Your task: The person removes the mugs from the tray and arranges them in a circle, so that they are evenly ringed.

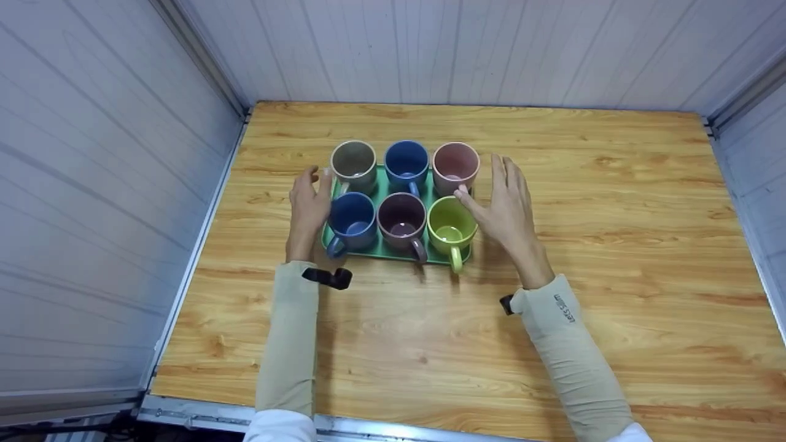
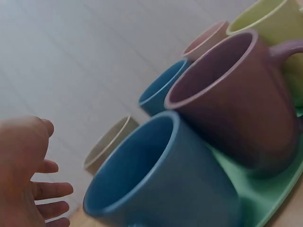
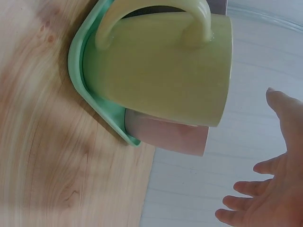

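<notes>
A green tray (image 1: 382, 252) bears two rows of mugs. In its back row stand a grey-beige mug (image 1: 354, 161), a blue mug (image 1: 406, 158) and a pink mug (image 1: 456, 162). The front row has another blue mug (image 1: 352, 216), a purple mug (image 1: 401, 218) and a yellow-green mug (image 1: 452, 224). My left hand (image 1: 309, 205) is at the tray's left side, close by the front blue mug, fingers relaxed and holding nothing. On the right, my right hand (image 1: 508, 212) spreads its fingers beside the pink and yellow-green mugs, its thumb overlapping the pink mug's handle in the head view.
The tray lies on a wood-grain table (image 1: 417, 344). Pale panel walls (image 1: 442, 55) rise behind it and at both sides. Mug handles point toward the table's front, and the yellow-green mug's handle (image 1: 455, 261) reaches past the tray's front rim.
</notes>
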`<state>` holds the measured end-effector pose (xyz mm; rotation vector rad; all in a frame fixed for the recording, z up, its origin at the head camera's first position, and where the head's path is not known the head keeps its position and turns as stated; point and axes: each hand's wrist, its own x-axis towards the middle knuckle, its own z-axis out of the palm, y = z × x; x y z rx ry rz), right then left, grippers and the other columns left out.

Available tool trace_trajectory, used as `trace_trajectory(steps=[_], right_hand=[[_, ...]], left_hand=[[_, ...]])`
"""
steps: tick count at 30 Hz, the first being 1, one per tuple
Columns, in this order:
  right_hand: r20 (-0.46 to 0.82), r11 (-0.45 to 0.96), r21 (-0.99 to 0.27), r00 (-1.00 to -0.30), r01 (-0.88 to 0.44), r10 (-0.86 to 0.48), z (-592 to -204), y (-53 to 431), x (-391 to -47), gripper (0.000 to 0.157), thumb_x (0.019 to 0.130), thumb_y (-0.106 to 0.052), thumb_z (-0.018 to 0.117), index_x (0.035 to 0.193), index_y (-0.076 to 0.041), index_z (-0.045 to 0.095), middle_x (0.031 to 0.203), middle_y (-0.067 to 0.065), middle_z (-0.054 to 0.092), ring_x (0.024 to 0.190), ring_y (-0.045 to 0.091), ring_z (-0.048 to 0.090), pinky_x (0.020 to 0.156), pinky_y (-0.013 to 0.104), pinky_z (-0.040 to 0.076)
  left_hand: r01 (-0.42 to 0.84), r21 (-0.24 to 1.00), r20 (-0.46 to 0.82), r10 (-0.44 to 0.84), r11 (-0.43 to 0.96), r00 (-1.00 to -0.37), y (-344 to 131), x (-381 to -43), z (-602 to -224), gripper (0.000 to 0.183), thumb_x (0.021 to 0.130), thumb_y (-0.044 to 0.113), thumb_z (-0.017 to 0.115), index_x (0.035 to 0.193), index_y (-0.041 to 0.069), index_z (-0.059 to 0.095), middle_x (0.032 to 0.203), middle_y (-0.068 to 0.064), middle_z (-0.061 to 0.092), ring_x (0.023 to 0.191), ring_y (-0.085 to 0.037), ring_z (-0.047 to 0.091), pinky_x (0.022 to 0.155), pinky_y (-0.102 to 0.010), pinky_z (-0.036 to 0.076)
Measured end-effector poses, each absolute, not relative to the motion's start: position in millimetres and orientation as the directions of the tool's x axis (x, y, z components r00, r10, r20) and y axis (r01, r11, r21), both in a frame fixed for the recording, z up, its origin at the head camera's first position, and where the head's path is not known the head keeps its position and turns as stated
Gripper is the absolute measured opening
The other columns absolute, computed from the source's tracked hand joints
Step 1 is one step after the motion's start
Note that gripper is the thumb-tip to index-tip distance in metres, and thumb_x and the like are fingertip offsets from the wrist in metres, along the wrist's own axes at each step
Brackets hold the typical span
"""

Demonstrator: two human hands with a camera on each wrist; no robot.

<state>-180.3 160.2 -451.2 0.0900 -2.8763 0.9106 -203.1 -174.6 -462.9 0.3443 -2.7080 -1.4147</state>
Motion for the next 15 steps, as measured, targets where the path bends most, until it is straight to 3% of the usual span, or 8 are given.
trace_trajectory(steps=[6, 10, 15], right_hand=[[0.139, 0.807, -0.583, -0.99, -0.087, -0.006, -450.9, 163.4, -180.1, 0.096, 0.083, -0.063, 0.058, 0.153, -0.01, 0.019, 0.155, 0.02, 0.021, 0.144, 0.035, 0.018, 0.116, 0.051, 0.014], [0.124, 0.793, -0.605, -0.992, -0.075, 0.001, -451.8, 166.9, -180.3, 0.096, 0.082, -0.063, 0.06, 0.153, -0.013, 0.018, 0.155, 0.018, 0.021, 0.143, 0.036, 0.019, 0.115, 0.054, 0.016], [0.107, 0.768, -0.638, -0.994, -0.061, 0.009, -453.3, 171.8, -180.0, 0.095, 0.082, -0.06, 0.062, 0.153, -0.015, 0.018, 0.156, 0.015, 0.021, 0.144, 0.034, 0.02, 0.115, 0.054, 0.017]], left_hand=[[-0.286, 0.878, -0.197, -0.256, 0.382, -0.946, -197.4, -197.9, -475.0, 0.057, 0.101, 0.047, 0.031, 0.138, 0.005, 0.043, 0.14, -0.017, 0.046, 0.131, -0.03, 0.041, 0.108, -0.042, 0.033], [-0.402, 0.883, -0.347, -0.24, 0.241, -0.907, -205.9, -191.1, -485.0, 0.059, 0.102, 0.047, 0.027, 0.141, 0.004, 0.037, 0.14, -0.018, 0.043, 0.131, -0.032, 0.04, 0.108, -0.043, 0.032], [-0.485, 0.87, -0.459, -0.211, 0.09, -0.863, -208.7, -185.4, -497.3, 0.059, 0.103, 0.043, 0.022, 0.143, 0.0, 0.031, 0.135, -0.021, 0.043, 0.118, -0.031, 0.046, 0.104, -0.042, 0.036]])
